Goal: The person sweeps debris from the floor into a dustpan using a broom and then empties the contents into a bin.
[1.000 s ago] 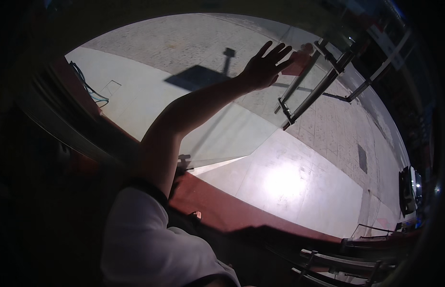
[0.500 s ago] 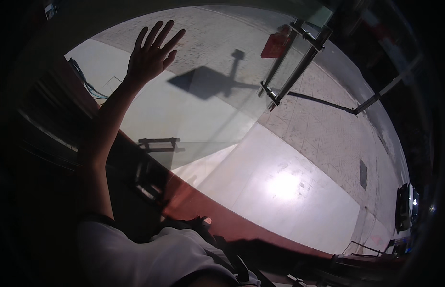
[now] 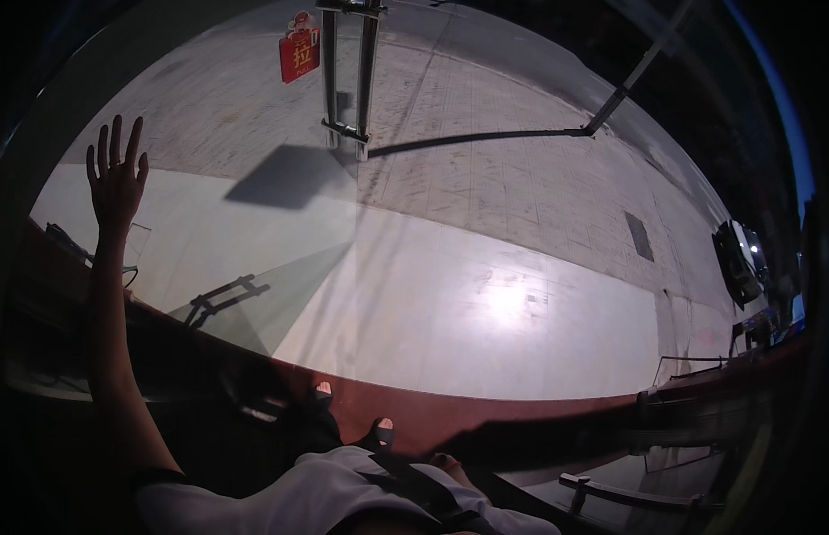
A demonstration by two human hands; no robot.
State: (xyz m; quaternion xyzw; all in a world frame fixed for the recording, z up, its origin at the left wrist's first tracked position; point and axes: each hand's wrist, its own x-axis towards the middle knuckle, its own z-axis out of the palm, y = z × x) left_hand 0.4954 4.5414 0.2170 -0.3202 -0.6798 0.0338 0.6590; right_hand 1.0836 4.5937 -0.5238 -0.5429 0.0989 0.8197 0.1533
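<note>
My left arm reaches up along the left side, and my left hand (image 3: 117, 185) is raised with its fingers spread. It looks laid flat on a clear glass door (image 3: 254, 125), holding nothing; whether the palm touches the glass is hard to see. To the right of the hand, the door bears a long metal pull handle (image 3: 368, 80). A red hanging sign (image 3: 300, 58) is beside that handle. Close to my white shirt, a small bit of skin, possibly my right hand (image 3: 452, 468), shows low in the picture. Its fingers cannot be made out.
Below me is a dark red threshold (image 3: 486, 419), with my sandalled foot (image 3: 384, 432) on it. Beyond lie pale, sunlit slabs (image 3: 557, 312) and grey paving (image 3: 486, 178). Another bar handle (image 3: 642, 497) is at lower right. A vehicle (image 3: 740, 263) stands far right.
The view has turned, and the door handle and sign now appear further left and higher. My left hand appears further left and lower, fingers still spread. My feet and the second handle have come into view.
</note>
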